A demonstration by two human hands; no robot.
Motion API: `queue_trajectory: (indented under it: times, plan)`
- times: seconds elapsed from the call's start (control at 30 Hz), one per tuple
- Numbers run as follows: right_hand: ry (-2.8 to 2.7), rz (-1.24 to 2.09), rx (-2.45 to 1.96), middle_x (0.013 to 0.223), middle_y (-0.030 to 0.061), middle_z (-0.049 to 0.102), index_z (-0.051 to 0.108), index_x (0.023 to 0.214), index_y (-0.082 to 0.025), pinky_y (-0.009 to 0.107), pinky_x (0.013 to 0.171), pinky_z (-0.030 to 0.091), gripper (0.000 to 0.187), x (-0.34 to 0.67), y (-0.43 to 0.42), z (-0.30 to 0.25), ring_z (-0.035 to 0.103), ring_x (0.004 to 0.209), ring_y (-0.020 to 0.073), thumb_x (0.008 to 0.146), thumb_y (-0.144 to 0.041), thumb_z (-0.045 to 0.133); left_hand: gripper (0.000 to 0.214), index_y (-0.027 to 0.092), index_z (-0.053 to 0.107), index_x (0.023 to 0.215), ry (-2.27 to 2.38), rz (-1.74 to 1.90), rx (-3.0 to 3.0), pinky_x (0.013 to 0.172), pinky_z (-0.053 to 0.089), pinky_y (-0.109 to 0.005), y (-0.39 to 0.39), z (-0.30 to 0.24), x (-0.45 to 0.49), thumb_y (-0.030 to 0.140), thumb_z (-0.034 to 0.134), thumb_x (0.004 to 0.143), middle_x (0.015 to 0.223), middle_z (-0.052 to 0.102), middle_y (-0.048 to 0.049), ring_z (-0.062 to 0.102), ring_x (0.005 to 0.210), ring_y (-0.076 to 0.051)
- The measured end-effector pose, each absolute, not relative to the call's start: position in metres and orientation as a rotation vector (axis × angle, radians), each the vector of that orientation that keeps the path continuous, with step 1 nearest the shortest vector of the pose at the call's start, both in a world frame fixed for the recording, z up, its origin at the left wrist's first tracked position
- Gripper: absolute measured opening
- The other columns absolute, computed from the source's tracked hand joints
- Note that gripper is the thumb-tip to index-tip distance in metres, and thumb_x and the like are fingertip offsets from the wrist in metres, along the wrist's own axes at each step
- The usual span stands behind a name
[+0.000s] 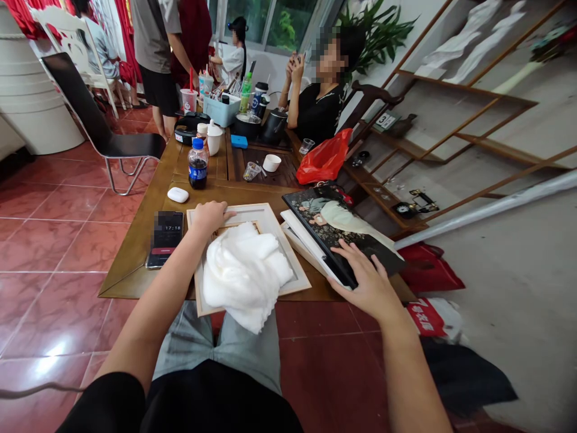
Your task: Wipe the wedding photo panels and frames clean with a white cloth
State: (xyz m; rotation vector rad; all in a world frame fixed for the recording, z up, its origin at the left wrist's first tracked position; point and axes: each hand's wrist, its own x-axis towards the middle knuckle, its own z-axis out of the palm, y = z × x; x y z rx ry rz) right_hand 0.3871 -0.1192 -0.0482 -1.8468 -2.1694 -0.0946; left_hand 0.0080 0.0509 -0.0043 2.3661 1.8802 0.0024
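My left hand (pixel 210 218) grips the top edge of a white wooden picture frame (pixel 274 228) lying flat on the table. A crumpled white cloth (pixel 241 276) covers most of the frame's opening and hangs over its lower edge. My right hand (pixel 365 279) holds the edge of a dark-backed portrait print (pixel 333 219), which is tilted and leans on a stack of white boards (pixel 306 255). The print shows a figure in a pale garment. Between my hands, the cloth and frame lie close to the print without hiding it.
The wooden table (pixel 135 258) holds a smartphone (pixel 166 237), white earbuds case (pixel 178 195), cola bottle (pixel 198 163), blue basket (pixel 220 108), and red plastic bag (pixel 323 157). Seated and standing people are beyond it. Wooden shelves (pixel 451 129) stand right; a long white tube (pixel 482 210) crosses there.
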Motion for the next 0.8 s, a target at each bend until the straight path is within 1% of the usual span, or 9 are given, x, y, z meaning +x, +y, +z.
queue_trajectory:
  times: [0.13, 0.3, 0.57, 0.7, 0.8]
  plan:
    - [-2.139, -0.159, -1.869, 0.165, 0.01, 0.042, 0.043, 0.15, -0.031, 0.071, 0.121, 0.024, 0.059, 0.38, -0.119, -0.053, 0.036, 0.154, 0.0352, 0.093, -0.044, 0.052, 0.061, 0.02, 0.067, 0.127, 1.873, 0.013, 2.375, 0.097, 0.05, -0.043, 0.05, -0.004, 0.008, 0.063, 0.03, 0.105, 0.126, 0.072, -0.0168, 0.069, 0.116, -0.034]
    - [-2.119, -0.184, -1.895, 0.165, 0.0078, 0.043, 0.043, 0.15, -0.032, 0.072, 0.12, 0.028, 0.061, 0.377, -0.118, -0.056, 0.038, 0.153, 0.0349, 0.089, -0.036, 0.054, 0.062, 0.021, 0.067, 0.127, 1.882, 0.01, 2.367, 0.097, 0.049, -0.042, 0.049, -0.003, 0.009, 0.064, 0.029, 0.105, 0.126, 0.072, -0.0163, 0.069, 0.116, -0.032]
    - [-2.076, -0.154, -1.912, 0.165, 0.008, 0.042, 0.044, 0.149, -0.032, 0.074, 0.119, 0.027, 0.062, 0.369, -0.102, -0.054, 0.038, 0.153, 0.0355, 0.088, -0.033, 0.055, 0.062, 0.02, 0.067, 0.127, 1.882, 0.006, 2.365, 0.097, 0.049, -0.042, 0.05, -0.004, 0.009, 0.064, 0.028, 0.105, 0.126, 0.072, -0.0164, 0.069, 0.118, -0.033]
    - [-2.024, -0.136, -1.92, 0.165, 0.0094, 0.043, 0.045, 0.149, -0.032, 0.078, 0.117, 0.026, 0.066, 0.361, -0.082, -0.054, 0.038, 0.152, 0.0385, 0.085, -0.032, 0.058, 0.059, 0.022, 0.066, 0.127, 1.895, -0.009, 2.362, 0.097, 0.049, -0.039, 0.049, -0.003, 0.009, 0.063, 0.03, 0.105, 0.126, 0.073, -0.0145, 0.068, 0.118, -0.031]
    - [-1.997, -0.13, -1.93, 0.165, 0.011, 0.042, 0.046, 0.149, -0.03, 0.08, 0.116, 0.025, 0.066, 0.353, -0.07, -0.053, 0.038, 0.151, 0.0399, 0.084, -0.03, 0.058, 0.059, 0.022, 0.066, 0.128, 1.896, -0.009, 2.37, 0.097, 0.049, -0.04, 0.049, -0.003, 0.009, 0.063, 0.029, 0.105, 0.126, 0.073, -0.0143, 0.068, 0.118, -0.031]
